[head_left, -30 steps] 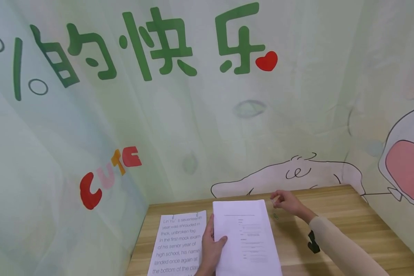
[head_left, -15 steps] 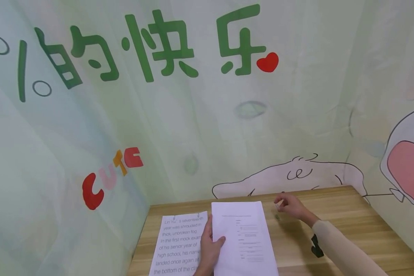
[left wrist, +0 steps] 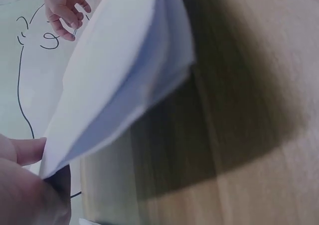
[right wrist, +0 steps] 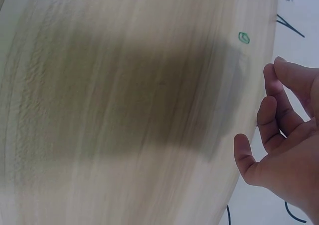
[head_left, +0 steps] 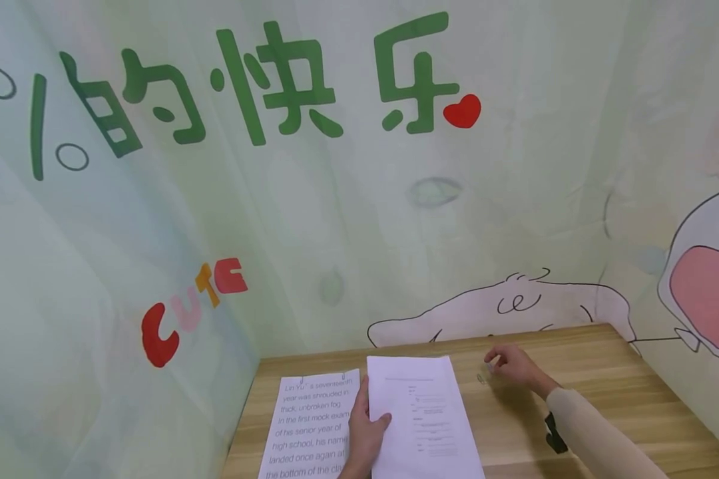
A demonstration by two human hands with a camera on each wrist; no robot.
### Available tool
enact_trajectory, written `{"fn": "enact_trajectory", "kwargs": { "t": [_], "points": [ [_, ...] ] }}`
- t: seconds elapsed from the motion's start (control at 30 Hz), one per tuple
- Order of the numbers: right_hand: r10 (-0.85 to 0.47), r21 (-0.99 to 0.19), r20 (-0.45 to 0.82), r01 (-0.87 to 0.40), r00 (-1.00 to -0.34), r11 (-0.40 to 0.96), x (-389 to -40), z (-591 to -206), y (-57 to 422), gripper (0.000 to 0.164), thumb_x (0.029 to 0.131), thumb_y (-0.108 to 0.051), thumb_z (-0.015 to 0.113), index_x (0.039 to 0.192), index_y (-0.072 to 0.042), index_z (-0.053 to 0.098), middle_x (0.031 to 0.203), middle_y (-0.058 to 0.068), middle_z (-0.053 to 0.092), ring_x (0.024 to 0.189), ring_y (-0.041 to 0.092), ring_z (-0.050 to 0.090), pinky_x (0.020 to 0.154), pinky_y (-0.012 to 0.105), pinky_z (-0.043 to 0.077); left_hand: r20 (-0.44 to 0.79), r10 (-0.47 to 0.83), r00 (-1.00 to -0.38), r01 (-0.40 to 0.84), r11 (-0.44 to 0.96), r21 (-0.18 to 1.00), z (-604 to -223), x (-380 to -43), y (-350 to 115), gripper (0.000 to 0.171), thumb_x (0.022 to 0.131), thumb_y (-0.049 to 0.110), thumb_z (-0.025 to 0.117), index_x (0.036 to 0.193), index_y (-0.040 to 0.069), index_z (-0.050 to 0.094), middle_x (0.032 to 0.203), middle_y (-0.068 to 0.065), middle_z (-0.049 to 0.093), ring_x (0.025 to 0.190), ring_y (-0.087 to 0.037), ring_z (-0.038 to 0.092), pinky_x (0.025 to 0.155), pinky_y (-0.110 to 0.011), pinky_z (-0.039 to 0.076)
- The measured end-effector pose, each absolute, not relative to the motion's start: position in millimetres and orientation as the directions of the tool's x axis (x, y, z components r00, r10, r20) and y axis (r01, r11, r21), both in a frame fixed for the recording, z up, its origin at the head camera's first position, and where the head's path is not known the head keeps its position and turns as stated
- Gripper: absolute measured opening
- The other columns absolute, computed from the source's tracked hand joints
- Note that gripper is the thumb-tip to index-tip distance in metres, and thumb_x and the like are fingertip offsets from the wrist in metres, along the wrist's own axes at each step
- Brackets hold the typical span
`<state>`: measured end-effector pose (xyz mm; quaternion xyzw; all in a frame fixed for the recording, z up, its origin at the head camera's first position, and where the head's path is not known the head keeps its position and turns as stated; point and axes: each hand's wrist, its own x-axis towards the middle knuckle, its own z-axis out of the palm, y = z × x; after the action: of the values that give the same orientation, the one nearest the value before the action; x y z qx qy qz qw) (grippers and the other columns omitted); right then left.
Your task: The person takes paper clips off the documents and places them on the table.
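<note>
- A person's left hand point(head_left: 368, 429) holds a white paper stack point(head_left: 425, 416) by its left edge, thumb over the printed front; this grip is closed on the pages.
- Pages part slightly along one edge of the stack, raised over the wood-grain tabletop point(head_left: 581, 372) (a dark shadow spreads below).
- Right of the stack, the right hand point(head_left: 518, 368) hovers over the tabletop, its grip a pinch of thumb and forefinger on a small pale item point(left wrist: 75, 32), too tiny to identify.
- A green clip point(right wrist: 243, 38) lies on the tabletop between the stack and the right hand.
- Left of the stack, just beside it, lies a sheet point(head_left: 308, 426) in large English type.
- Behind the stack, a pale backdrop point(head_left: 335, 219) carries green characters and a red heart point(head_left: 463, 111).
</note>
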<state>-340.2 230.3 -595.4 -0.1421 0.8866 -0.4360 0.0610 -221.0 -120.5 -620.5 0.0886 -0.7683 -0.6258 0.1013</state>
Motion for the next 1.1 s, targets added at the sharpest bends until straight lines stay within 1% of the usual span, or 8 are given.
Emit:
{"fn": "enact_trajectory", "kwargs": {
  "t": [0.27,0.4,0.5,0.63,0.8,0.93,1.1],
  "points": [
    [-0.29,-0.784,-0.034,-0.155,-0.956,0.601,-337.3,-599.5,229.7,0.021,0.087,0.011,0.064,0.105,0.004,0.071,0.089,0.012,0.068,0.078,0.021,0.06,0.063,0.03,0.052,0.026,-0.263,-0.965,-0.032,0.216,0.976,-624.2,-222.9,-120.4,0.096,0.079,-0.019,0.068,0.165,0.002,0.03,0.17,-0.022,0.032,0.15,-0.046,0.043,0.12,-0.058,0.041],
    [-0.268,-0.775,-0.063,-0.122,-0.961,0.62,-336.8,-604.0,229.6,0.019,0.089,0.009,0.065,0.104,0.001,0.071,0.087,0.012,0.065,0.077,0.021,0.057,0.062,0.03,0.049,0.022,-0.262,-0.965,-0.039,0.226,0.973,-628.2,-221.8,-120.0,0.097,0.078,-0.02,0.067,0.165,0.002,0.03,0.17,-0.022,0.032,0.15,-0.047,0.041,0.121,-0.06,0.04],
    [-0.28,-0.778,-0.048,-0.14,-0.959,0.613,-336.6,-605.6,229.4,0.018,0.088,0.008,0.065,0.103,0.001,0.071,0.088,0.013,0.064,0.078,0.02,0.055,0.062,0.03,0.048,0.025,-0.262,-0.965,-0.038,0.231,0.972,-629.6,-222.4,-119.5,0.098,0.078,-0.019,0.068,0.165,0.003,0.031,0.17,-0.022,0.033,0.151,-0.047,0.04,0.122,-0.06,0.038],
    [-0.293,-0.782,-0.022,-0.166,-0.956,0.601,-336.2,-605.7,227.4,0.017,0.087,0.007,0.065,0.102,0.002,0.071,0.086,0.012,0.064,0.077,0.021,0.055,0.063,0.03,0.048,0.037,-0.262,-0.964,-0.029,0.243,0.969,-629.0,-224.2,-118.5,0.098,0.076,-0.019,0.069,0.164,0.001,0.032,0.168,-0.022,0.036,0.15,-0.047,0.041,0.122,-0.06,0.038],
    [-0.266,-0.755,-0.041,-0.144,-0.963,0.639,-333.8,-605.1,223.2,0.016,0.086,0.007,0.067,0.101,0.0,0.071,0.086,0.009,0.064,0.078,0.02,0.056,0.066,0.031,0.048,0.034,-0.264,-0.964,-0.042,0.275,0.961,-629.7,-227.4,-116.6,0.098,0.075,-0.019,0.07,0.163,-0.001,0.033,0.167,-0.023,0.039,0.149,-0.047,0.043,0.121,-0.061,0.038],
    [-0.245,-0.737,-0.057,-0.125,-0.968,0.664,-331.1,-604.7,220.8,0.016,0.086,0.006,0.068,0.1,-0.002,0.071,0.087,0.007,0.065,0.079,0.02,0.057,0.068,0.032,0.047,0.013,-0.266,-0.964,-0.066,0.289,0.955,-634.2,-229.4,-116.7,0.099,0.075,-0.019,0.07,0.164,0.001,0.032,0.167,-0.022,0.038,0.15,-0.047,0.041,0.121,-0.062,0.037],
    [-0.234,-0.728,-0.068,-0.112,-0.97,0.676,-333.1,-609.5,221.3,0.017,0.086,0.006,0.07,0.1,-0.003,0.071,0.087,0.005,0.066,0.078,0.02,0.057,0.067,0.032,0.047,0.024,-0.269,-0.963,-0.066,0.321,0.945,-635.4,-229.3,-116.2,0.098,0.076,-0.019,0.07,0.164,0.001,0.033,0.168,-0.022,0.037,0.153,-0.048,0.036,0.124,-0.063,0.032]
  ]
}}
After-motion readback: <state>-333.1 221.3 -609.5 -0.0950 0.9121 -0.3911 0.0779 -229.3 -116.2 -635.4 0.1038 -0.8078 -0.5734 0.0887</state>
